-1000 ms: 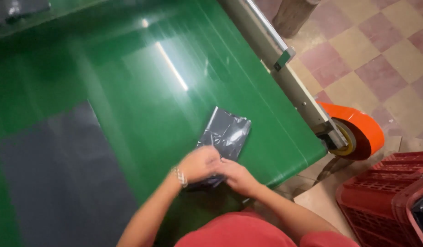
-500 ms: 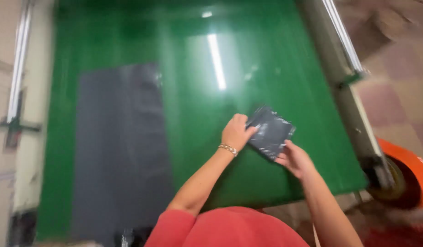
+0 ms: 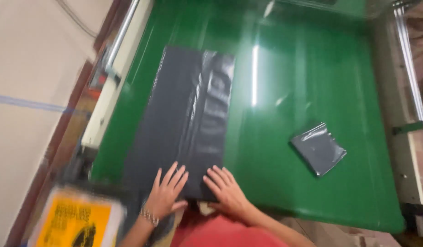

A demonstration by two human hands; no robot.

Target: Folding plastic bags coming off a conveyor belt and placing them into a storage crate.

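Note:
A long dark grey plastic bag point(image 3: 186, 119) lies flat on the green conveyor belt point(image 3: 303, 82). My left hand point(image 3: 166, 192) rests flat on the bag's near end with fingers spread. Beside it, my right hand point(image 3: 227, 192) also presses flat on the near edge, fingers apart. A small folded dark grey plastic packet point(image 3: 318, 147) lies alone on the belt to the right, apart from both hands.
A white metal side rail point(image 3: 111, 77) runs along the belt's left edge, with a beige wall beyond. Another rail point(image 3: 410, 73) borders the right side. A yellow and black printed item point(image 3: 74, 222) sits at the near left corner.
Both hands let go of the small packet, which now lies on the belt, and moved left onto the near end of the long bag. The view swung left.

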